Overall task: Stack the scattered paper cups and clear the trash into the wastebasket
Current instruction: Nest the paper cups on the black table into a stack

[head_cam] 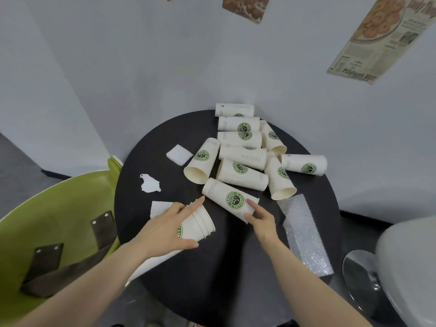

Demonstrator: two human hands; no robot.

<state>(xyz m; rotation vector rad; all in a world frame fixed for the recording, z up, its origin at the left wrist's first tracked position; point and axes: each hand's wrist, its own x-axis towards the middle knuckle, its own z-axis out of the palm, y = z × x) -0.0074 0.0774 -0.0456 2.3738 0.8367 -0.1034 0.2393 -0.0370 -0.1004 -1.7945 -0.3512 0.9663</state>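
**Stack in one hand, next cup under the other**

Nearest: left hand wrapped round a nested stack of white paper cups with green round logos, thumb under, fingers over, rims toward the middle of the round black table; right hand with fingertips on the open end of a single lying white paper cup with a green logo, thumb and fingers loosely curled about the rim, grip not yet firm as far as could be judged; beside it to the right, a crinkled strip of clear bubble wrap.

Farther out: three torn scraps of white tissue paper on the left of the table; a heap of about nine more lying paper cups toward the far edge, touching and overlapping.

Judged light, thin-walled, easily crushed; best taken round the stiff rolled rim or lightly across the body, then slid base-first into the stack; scraps soft and weightless, fit for pinching.

Wastebasket not seen; green moulded chair at left.
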